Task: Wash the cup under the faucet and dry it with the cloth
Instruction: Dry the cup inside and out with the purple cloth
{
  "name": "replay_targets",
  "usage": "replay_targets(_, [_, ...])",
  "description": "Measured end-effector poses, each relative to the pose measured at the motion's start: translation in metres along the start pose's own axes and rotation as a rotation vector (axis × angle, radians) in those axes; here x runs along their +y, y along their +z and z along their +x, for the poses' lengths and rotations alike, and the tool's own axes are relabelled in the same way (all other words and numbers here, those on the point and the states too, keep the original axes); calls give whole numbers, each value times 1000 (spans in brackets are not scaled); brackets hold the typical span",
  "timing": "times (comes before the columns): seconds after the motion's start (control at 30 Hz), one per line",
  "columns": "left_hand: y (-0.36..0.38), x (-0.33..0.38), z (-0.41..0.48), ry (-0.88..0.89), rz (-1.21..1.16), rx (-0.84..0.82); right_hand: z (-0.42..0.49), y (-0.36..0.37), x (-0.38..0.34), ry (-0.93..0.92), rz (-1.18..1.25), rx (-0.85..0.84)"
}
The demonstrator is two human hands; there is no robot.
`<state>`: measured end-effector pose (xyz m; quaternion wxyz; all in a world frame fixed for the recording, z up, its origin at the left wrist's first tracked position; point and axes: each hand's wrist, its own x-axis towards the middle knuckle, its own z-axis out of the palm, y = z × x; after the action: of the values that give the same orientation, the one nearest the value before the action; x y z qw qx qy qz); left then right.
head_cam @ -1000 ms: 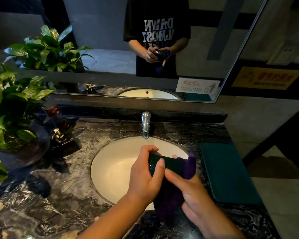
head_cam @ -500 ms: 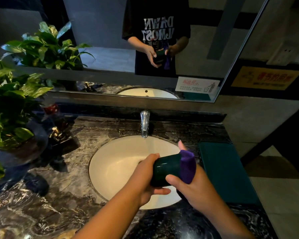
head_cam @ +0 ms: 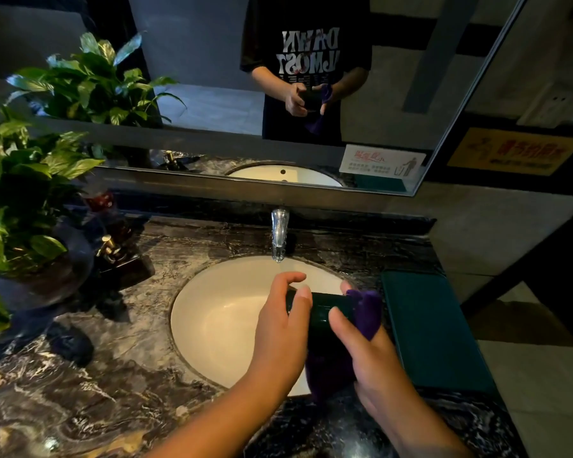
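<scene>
Over sink (head_cam: 212, 325): left hand (head_cam: 278, 332), fingers re-set since 0.5 s ago, and right hand (head_cam: 368, 358) share the load. Right clamps cloth (head_cam: 366, 312) on cup (head_cam: 331, 305), right end; left grips its other end. Cup sideways, rotated: drying underway, judged.

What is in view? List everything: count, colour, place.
cup: one, dark green, over the sink, between both hands
cloth: one, purple, at the cup's right end
faucet: one, chrome, behind the sink
sink: one, white, in the counter
counter: one, dark marble, foreground
mat: one, teal, right of the sink
plant: one, green, far left
bottle: one, dark, beside the plant
mirror: one, above the counter
sticker: one, white, mirror's lower right
sign: one, yellow, right wall
left hand: one, grips the cup's left end
right hand: one, holds the cloth
</scene>
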<state>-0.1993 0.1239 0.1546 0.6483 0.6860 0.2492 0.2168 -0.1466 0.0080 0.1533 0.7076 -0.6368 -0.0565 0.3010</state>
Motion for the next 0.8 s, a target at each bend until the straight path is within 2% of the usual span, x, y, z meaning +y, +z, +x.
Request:
replay_targets(0.07, [-7,-12,-2,249,183,-60,-3,2,-2,114,222,9])
replay_targets(0.13, [-12,-21,0,435,318,-104,-7,2,-8,166,316,-43])
replay_targets(0.2, [-14,-21,1,443,262,-101,-8,1,-12,152,287,-84])
replay_targets(0.3, [-9,-11,-2,230,31,-89,-4,0,-15,40,117,-63])
replay_targets(0.4, [-3,5,-2,-199,-231,-104,-3,0,-14,-115,-205,-51])
replay_targets(0.5, [-11,14,2,-531,-381,-196,-2,-6,-13,-237,-467,-123])
replay_targets(0.63, [-31,17,14,-879,-489,-319,2,-14,-14,-259,-685,-261])
replay_targets(0.7, [-32,17,16,-936,-502,-281,0,-8,-14,-255,-724,-269])
replay_targets(0.8, [-21,14,13,-793,-404,-159,1,-4,-8,-280,-677,-223])
